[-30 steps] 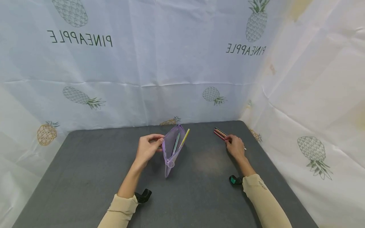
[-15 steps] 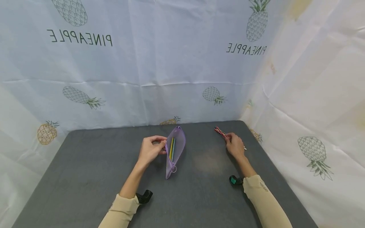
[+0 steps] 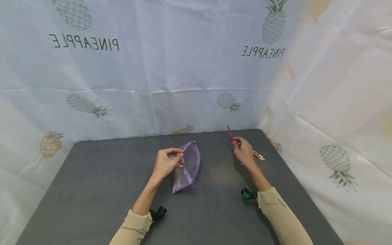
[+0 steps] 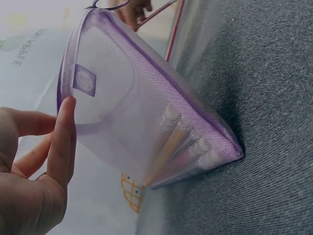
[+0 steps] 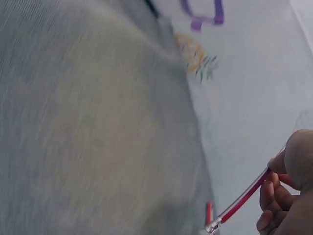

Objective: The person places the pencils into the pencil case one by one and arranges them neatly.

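Observation:
My left hand [image 3: 166,164] pinches the upper edge of a purple mesh zip pouch [image 3: 192,159], which stands tilted on the table with its mouth open. Through the mesh in the left wrist view, several pencils [image 4: 172,143] show low inside the pouch. Over at the right, my right hand [image 3: 245,153] holds a red pencil [image 3: 230,133] between thumb and fingers, lifted off the table. Its metal band and pale end [image 5: 213,227] face down in the right wrist view. More pencils [image 3: 259,156] lie on the table beside and partly behind that hand.
A dark grey table [image 3: 107,190] spreads under both hands. White curtains printed with pineapples [image 3: 183,68] rise behind it and along its right side. Each wrist carries a small black camera, one on the left wrist [image 3: 158,213] and one on the right [image 3: 248,194].
My right hand has separated a red pencil from the bunch and raised it, shifting slightly left. My left hand has moved a little right, turning the pouch's mouth rightward.

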Action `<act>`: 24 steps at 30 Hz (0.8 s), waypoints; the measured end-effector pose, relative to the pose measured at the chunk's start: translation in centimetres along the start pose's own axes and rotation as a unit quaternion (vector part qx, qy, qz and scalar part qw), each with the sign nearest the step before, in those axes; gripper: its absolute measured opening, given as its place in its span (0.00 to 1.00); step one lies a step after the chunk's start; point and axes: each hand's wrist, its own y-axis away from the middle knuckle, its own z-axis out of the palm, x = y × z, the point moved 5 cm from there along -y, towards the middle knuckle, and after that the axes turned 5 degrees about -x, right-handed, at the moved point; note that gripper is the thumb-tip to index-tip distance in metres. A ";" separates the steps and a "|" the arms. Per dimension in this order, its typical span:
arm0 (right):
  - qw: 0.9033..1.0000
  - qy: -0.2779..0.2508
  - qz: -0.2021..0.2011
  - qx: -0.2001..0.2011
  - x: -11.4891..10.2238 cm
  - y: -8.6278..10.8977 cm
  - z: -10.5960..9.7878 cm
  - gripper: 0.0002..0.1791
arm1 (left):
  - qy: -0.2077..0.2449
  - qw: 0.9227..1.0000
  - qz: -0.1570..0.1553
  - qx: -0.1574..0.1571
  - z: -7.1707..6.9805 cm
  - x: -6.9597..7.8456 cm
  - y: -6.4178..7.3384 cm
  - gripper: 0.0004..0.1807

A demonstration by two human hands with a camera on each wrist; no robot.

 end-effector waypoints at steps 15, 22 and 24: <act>0.983 -0.163 0.030 -0.074 -5.3 0.8 1.9 0.17 | 0.007 1.000 -0.001 -0.010 0.3 -0.4 -0.1 0.11; 0.969 -0.222 0.062 -0.093 -6.8 1.2 3.4 0.17 | 0.001 1.000 -0.003 -0.014 0.4 -0.3 -0.1 0.11; 0.964 -0.236 0.072 -0.100 -7.3 1.4 3.7 0.18 | 0.002 1.000 -0.005 -0.014 0.5 -0.4 -0.1 0.11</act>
